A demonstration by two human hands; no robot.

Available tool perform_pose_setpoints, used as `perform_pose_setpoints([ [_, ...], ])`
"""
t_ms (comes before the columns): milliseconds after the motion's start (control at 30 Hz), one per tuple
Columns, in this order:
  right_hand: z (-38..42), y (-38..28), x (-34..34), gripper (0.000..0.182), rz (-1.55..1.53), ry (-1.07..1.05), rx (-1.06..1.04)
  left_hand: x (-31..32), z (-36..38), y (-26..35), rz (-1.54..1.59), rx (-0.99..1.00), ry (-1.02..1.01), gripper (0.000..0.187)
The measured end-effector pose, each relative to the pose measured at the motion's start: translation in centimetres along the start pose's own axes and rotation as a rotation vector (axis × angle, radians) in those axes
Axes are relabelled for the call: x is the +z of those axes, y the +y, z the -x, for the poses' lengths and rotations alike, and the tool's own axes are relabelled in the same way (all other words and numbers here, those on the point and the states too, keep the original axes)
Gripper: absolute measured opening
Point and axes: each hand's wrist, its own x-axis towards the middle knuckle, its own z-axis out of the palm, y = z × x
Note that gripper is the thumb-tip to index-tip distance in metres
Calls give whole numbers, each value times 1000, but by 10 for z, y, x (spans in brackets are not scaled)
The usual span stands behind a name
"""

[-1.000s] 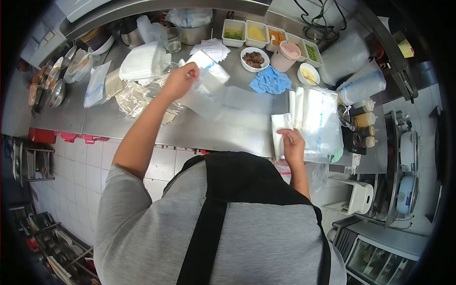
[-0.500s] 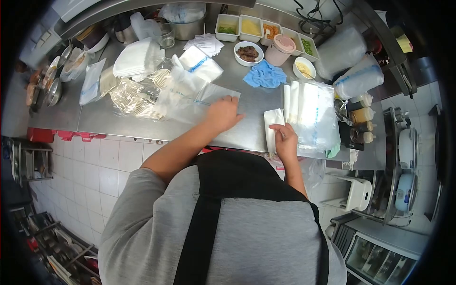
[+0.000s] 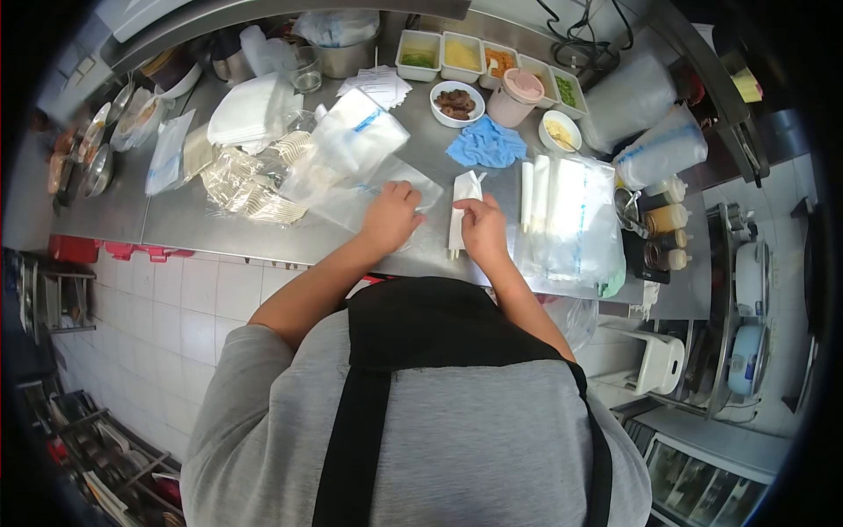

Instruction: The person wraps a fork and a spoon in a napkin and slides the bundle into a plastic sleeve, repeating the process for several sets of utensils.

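Note:
My left hand (image 3: 392,217) rests on a clear plastic bag (image 3: 338,200) spread on the steel counter, its fingers bent and gripping the film. To the right, my right hand (image 3: 483,230) pinches a narrow white paper-napkin bundle (image 3: 458,221) held upright along the counter; thin pale stick ends poke out of its lower end. Beside that hand lie more white wrapped bundles (image 3: 531,195) on a stack of clear bags (image 3: 584,228). Past my left hand sits a pile of folded plastic bags (image 3: 360,132) with a blue print.
Wrapped pale cutlery (image 3: 250,189) and white lids or trays (image 3: 250,110) lie at left. A blue cloth (image 3: 487,142), a bowl of dark meat (image 3: 457,104), a lidded pink tub (image 3: 515,97) and several garnish containers (image 3: 461,57) stand behind. Sauce bottles (image 3: 667,220) line the right.
My right hand has moved left, carrying the napkin bundle away from the bag stack. My left hand has shifted slightly left and down, and the clear bag beneath it lies differently.

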Motion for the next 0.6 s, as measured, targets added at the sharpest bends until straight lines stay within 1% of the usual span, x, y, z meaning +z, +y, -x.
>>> perform_pose_setpoints([
  [67, 1, 2, -2, 17, -6, -15, -8, 3, 2, -5, 32, -49, -120, 18],
  [167, -1, 1, 7, 15, 9, -32, -74, -12, -4, -4, 794, -696, -244, 16],
  [267, -7, -14, 18, 18, 21, -62, -94, -22, -8, -1, 1541, -917, -248, 12],
  [367, -14, -27, 19, 29, 33, -121, -126, -29, -7, 17, 1428, -817, -126, 13],
  [400, -15, -27, 21, 31, 27, -127, -119, -20, -3, 12, 1352, -786, -78, 18],
  [500, -22, -25, 21, 33, 23, -143, -112, -28, -2, -5, 1419, -944, -168, 18],
  [600, -25, -24, 17, 32, 32, -125, -123, -38, -2, -8, 1537, -1058, -170, 17],
])
